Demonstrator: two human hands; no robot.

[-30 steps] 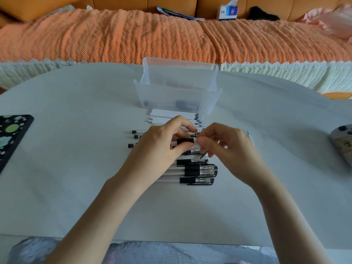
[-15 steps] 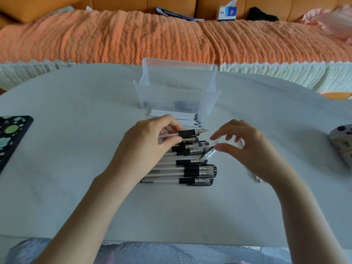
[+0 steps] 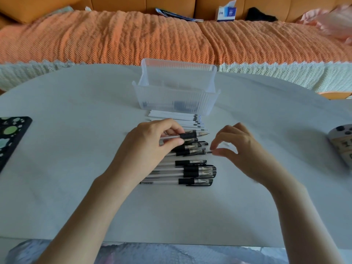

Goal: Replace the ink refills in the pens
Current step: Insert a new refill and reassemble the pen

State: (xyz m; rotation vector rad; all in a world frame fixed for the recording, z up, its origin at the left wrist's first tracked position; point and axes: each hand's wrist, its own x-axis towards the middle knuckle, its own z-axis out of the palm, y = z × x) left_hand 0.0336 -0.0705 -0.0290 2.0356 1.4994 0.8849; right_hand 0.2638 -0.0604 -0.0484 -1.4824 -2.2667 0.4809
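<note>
My left hand grips an uncapped pen by its barrel, just left of the black grip. The pen's tip points right, and it is held slightly above a row of several capped pens lying side by side on the table. My right hand hovers to the right of the row. Its thumb and forefinger pinch the end of a small dark pen cap beside the pens. A stack of white refills lies just beyond, in front of a clear plastic box.
A black patterned case lies at the table's left edge and a game controller at the right edge. Behind the grey table stands a sofa with an orange blanket.
My hands have parted: the left kept the pen and lifted it slightly, now uncapped. The right swung away to the right, then came back to the cap beside the row.
</note>
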